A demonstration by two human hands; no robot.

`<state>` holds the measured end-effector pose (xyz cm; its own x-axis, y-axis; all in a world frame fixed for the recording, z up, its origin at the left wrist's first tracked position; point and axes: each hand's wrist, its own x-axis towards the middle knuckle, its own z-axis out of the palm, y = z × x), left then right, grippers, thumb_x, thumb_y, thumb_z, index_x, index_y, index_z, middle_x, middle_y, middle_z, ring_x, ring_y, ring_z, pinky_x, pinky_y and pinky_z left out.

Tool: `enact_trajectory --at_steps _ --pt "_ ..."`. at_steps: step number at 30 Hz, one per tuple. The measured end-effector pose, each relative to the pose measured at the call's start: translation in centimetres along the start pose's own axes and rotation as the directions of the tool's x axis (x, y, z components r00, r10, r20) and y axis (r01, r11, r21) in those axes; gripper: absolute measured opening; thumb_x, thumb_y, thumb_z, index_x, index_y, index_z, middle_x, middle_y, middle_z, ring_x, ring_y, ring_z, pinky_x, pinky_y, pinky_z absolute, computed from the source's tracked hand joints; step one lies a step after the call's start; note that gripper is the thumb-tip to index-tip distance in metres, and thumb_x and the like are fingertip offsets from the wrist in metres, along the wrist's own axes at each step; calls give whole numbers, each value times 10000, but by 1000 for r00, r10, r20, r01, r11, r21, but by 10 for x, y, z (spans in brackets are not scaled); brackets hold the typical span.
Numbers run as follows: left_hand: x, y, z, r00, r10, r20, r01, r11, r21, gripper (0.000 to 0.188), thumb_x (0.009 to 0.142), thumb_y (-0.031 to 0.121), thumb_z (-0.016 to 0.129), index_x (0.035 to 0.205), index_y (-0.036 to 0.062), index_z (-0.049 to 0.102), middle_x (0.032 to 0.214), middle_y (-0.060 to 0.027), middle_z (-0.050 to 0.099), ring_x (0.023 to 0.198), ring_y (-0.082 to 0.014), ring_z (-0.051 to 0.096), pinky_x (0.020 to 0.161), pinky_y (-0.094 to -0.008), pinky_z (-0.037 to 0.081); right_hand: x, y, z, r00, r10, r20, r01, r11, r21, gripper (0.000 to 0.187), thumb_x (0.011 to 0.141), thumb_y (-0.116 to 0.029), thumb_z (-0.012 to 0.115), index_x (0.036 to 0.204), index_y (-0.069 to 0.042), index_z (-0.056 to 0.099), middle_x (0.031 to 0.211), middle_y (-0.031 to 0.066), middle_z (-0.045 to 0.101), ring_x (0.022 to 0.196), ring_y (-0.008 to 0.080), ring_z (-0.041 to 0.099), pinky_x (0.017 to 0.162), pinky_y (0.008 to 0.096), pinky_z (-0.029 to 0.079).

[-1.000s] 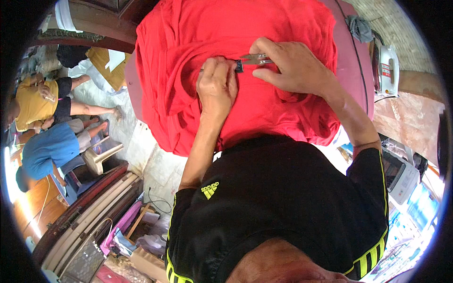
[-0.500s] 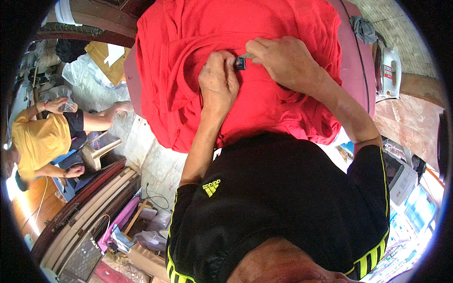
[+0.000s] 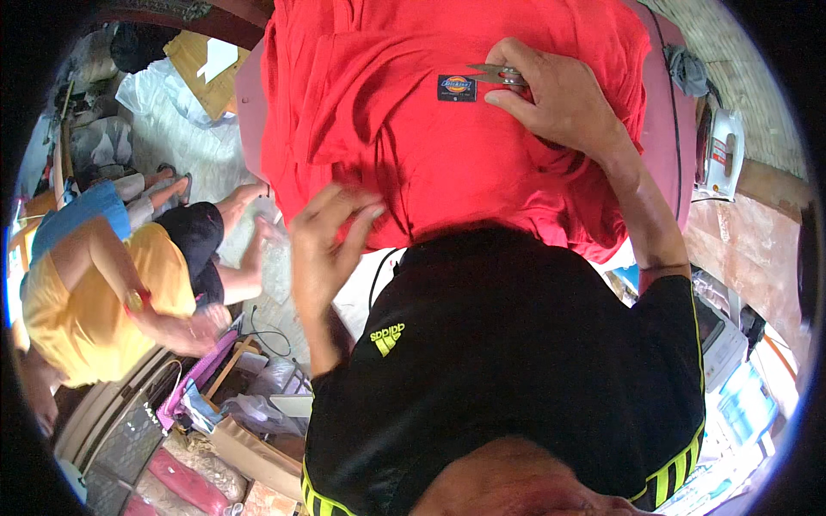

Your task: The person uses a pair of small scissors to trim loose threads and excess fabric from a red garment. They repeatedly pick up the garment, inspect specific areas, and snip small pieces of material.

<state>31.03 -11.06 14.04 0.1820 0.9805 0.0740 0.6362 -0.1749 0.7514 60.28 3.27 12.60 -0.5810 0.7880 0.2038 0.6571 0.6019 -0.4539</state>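
Observation:
A red cloth garment lies over the padded table, with folds and a gathered edge at its left. On it a small dark label with an orange and blue emblem lies flat. My right hand holds small metal thread snips, fingers wrapped round the handle, the blades pointing left just above the label. My left hand is raised off the cloth near its lower left edge. Its fingers are curled loosely apart from the thumb, slightly blurred, and nothing shows in them.
The pink table cover shows at the right, with a dark cord along it. A white iron stands beyond that side. At the left, a person in a yellow shirt is close by, another in blue behind. Boxes and plastic bags sit lower left.
My left hand has let go of the label and moved down and left. My right hand has shifted right and up with the snips. The person in yellow has come nearer.

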Motion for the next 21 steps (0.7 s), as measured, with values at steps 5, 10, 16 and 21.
enact_trajectory --at_steps 5,10,16,21 --pt "24 -14 62 981 151 -125 -146 988 48 299 721 54 767 1015 53 711 1078 -133 665 1044 -309 616 886 -400 472 1 1 -3 999 28 32 -27 999 -16 327 843 -312 694 1057 -118 541 798 91 650 743 297 662 650 427 511" --pt "19 -33 70 956 286 -59 -273 947 167 293 706 43 734 991 107 713 1048 -63 625 1017 -284 578 869 -410 444 1 1 0 999 43 14 -43 998 -41 303 843 -270 706 1048 -109 553 770 65 605 709 247 638 644 382 495" --pt "-2 -44 64 941 75 -331 -143 972 -184 80 802 -17 673 850 46 676 879 -85 644 802 -260 631 747 -349 494 3 -6 -4 997 68 34 -67 998 -10 298 843 -257 704 1063 -117 558 787 66 614 722 247 637 662 372 500" --pt "-89 -55 -63 904 -411 122 389 906 169 123 829 -5 641 947 15 668 891 -139 668 839 -315 669 729 -368 515 0 -9 -6 993 112 27 -113 993 21 300 838 -239 706 1073 -116 564 822 62 634 740 238 643 672 359 505"
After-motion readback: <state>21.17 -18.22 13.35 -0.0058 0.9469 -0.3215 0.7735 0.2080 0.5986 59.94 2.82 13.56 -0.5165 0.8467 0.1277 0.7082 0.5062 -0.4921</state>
